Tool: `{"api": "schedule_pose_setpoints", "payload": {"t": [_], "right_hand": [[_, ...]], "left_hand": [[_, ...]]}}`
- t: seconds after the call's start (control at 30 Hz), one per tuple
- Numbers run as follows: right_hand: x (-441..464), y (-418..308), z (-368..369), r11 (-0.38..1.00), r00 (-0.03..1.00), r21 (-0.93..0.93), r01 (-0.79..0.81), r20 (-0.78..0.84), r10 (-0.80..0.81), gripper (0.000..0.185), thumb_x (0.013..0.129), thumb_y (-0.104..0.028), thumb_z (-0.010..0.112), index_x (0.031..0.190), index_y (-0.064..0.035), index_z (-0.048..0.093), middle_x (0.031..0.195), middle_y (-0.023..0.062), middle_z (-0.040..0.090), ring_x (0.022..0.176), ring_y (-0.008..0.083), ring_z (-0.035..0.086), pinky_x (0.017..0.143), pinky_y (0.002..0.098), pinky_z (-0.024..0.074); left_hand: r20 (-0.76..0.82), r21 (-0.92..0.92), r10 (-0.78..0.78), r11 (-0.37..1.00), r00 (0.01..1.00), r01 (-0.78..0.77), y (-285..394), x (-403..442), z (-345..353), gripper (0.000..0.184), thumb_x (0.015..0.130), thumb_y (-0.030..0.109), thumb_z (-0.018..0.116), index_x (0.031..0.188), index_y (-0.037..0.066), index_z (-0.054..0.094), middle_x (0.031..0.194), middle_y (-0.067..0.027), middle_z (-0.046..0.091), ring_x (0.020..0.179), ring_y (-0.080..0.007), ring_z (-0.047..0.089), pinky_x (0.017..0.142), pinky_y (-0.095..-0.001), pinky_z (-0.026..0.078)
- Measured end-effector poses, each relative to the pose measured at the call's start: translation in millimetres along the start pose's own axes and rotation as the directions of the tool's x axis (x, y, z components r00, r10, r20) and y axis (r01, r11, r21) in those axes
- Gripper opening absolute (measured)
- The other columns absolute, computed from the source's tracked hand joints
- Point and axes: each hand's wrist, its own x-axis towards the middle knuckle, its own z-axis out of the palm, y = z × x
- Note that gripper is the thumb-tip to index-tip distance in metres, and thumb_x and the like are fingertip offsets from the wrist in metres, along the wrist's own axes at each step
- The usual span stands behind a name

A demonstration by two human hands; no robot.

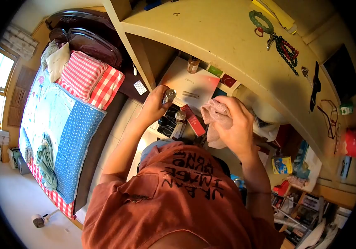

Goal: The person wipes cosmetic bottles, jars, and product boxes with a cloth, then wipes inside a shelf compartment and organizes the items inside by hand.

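My left hand [154, 107] is closed round a small cylindrical container [170, 95] with a round silver top facing up; its label does not show. A folded pink cloth [216, 114] is gripped in my right hand [239, 126], its lower end hanging down. Between the hands, below them, a red narrow box [193, 120] leans beside a silver-capped bottle [180, 116]. Just beyond lies a pale pink box [178, 79] with a metal clip-like piece [191, 95] on it, and an amber bottle [193, 65] stands at its far edge.
A curved yellow shelf [211, 39] arches above the hands, carrying bead bracelets [286, 52], a watch [315, 87] and glasses [333, 118]. To the left stands a bed [80, 137] with checked pillows. Crowded shelves [302, 211] fill the lower right.
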Motion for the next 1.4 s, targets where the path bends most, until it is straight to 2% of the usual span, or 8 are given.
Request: {"api": "schedule_pose_setpoints", "payload": {"t": [0.37,0.57,0.93,1.0,1.07,1.13,1.23,1.4], "right_hand": [[-13,34,23,0.973,0.980,0.120,-0.197,0.037,0.194,0.046,0.068,-0.001,0.070,0.113,-0.0036,0.058,0.104,0.0190,0.066,0.097,0.0381,0.065,0.083,0.0376,0.0520],[-5,67,56,0.861,0.950,0.437,-0.259,-0.045,0.309,0.036,0.081,-0.005,0.071,0.113,0.0019,0.056,0.108,0.0098,0.067,0.102,0.0172,0.062,0.093,0.0308,0.0457],[-9,111,96,0.700,0.887,0.613,-0.366,0.002,0.461,0.052,0.082,-0.009,0.072,0.128,0.0023,0.050,0.125,0.0112,0.059,0.114,0.0197,0.057,0.099,0.0319,0.0428],[-5,103,93,0.448,0.831,0.823,-0.349,0.050,0.555,0.054,0.079,0.002,0.067,0.129,0.0009,0.049,0.127,0.0083,0.055,0.118,0.0168,0.052,0.104,0.0301,0.0384],[-8,123,99,0.505,0.831,0.792,-0.343,0.006,0.556,0.060,0.077,0.003,0.064,0.134,0.0008,0.045,0.131,0.0088,0.053,0.122,0.0182,0.050,0.105,0.0305,0.0370],[-11,133,97,0.304,0.728,0.846,-0.439,0.137,0.671,0.075,0.075,-0.002,0.068,0.143,-0.0007,0.037,0.137,0.0104,0.047,0.127,0.0224,0.044,0.106,0.0335,0.0340],[-15,143,101,0.321,0.731,0.845,-0.427,0.114,0.673,0.074,0.075,-0.001,0.068,0.143,-0.0020,0.038,0.137,0.0101,0.047,0.127,0.0233,0.044,0.106,0.0340,0.0347],[-17,140,99,0.274,0.670,0.871,-0.407,0.080,0.738,0.070,0.078,-0.002,0.071,0.142,-0.0043,0.041,0.136,0.0093,0.049,0.125,0.0220,0.046,0.105,0.0337,0.0368]], "left_hand": [[0.057,0.166,-0.062,0.985,0.996,0.051,-99,26,64,0.022,0.071,0.005,0.066,0.092,0.002,0.061,0.081,-0.0236,0.066,0.083,-0.0420,0.065,0.072,-0.0473,0.051],[0.169,0.210,-0.164,0.969,0.972,0.127,-125,30,80,0.022,0.071,0.002,0.063,0.092,0.003,0.063,0.084,-0.0246,0.066,0.085,-0.0422,0.065,0.075,-0.0472,0.052],[0.160,0.266,-0.212,0.950,0.964,0.165,-150,17,93,0.034,0.066,-0.003,0.067,0.099,0.002,0.062,0.100,-0.0199,0.067,0.098,-0.0391,0.063,0.085,-0.0435,0.051],[0.200,0.266,-0.245,0.945,0.949,0.188,-150,15,92,0.037,0.063,-0.004,0.068,0.099,0.003,0.061,0.104,-0.0198,0.065,0.101,-0.0392,0.062,0.086,-0.0429,0.050],[0.241,0.269,-0.277,0.940,0.930,0.210,-152,14,91,0.040,0.061,-0.004,0.069,0.099,0.003,0.061,0.108,-0.0196,0.064,0.103,-0.0393,0.061,0.088,-0.0424,0.050],[0.312,0.266,-0.246,0.950,0.918,0.164,-159,13,92,0.048,0.063,-0.001,0.066,0.111,0.002,0.060,0.120,-0.0211,0.059,0.112,-0.0395,0.057,0.095,-0.0412,0.048],[0.419,0.429,-0.142,0.901,0.897,-0.058,-166,12,93,0.060,0.066,0.004,0.064,0.125,-0.002,0.053,0.127,-0.0234,0.054,0.120,-0.0397,0.052,0.102,-0.0401,0.044],[0.263,0.266,-0.150,0.961,0.953,0.078,-86,64,55,0.066,0.072,0.012,0.070,0.133,-0.004,0.048,0.131,-0.0261,0.050,0.126,-0.0400,0.047,0.106,-0.0408,0.041]]}}
